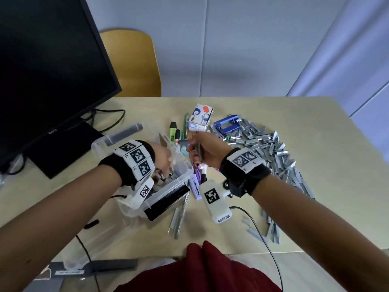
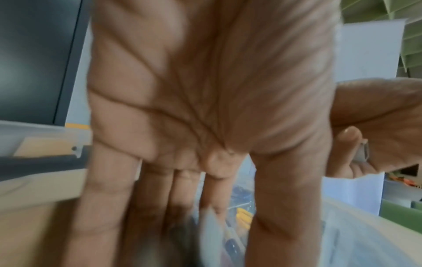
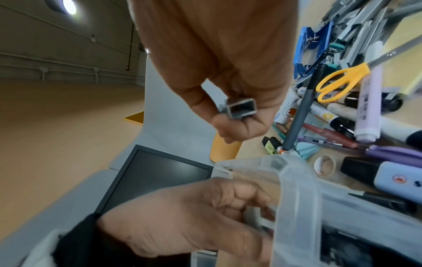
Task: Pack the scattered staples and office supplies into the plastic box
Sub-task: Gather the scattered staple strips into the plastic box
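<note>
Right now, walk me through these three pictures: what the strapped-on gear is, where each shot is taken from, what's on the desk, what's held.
No machine here: a person works bare-handed, wearing wristbands with printed markers and small cameras. The big picture is from a head camera; the other two look along each wrist at the fingers. On the desk lie a heap of staples, pens, highlighters, scissors and a small carton, beside a monitor. The left hand reaches, fingers straight, into the clear box. The right hand pinches a staple strip.
</note>
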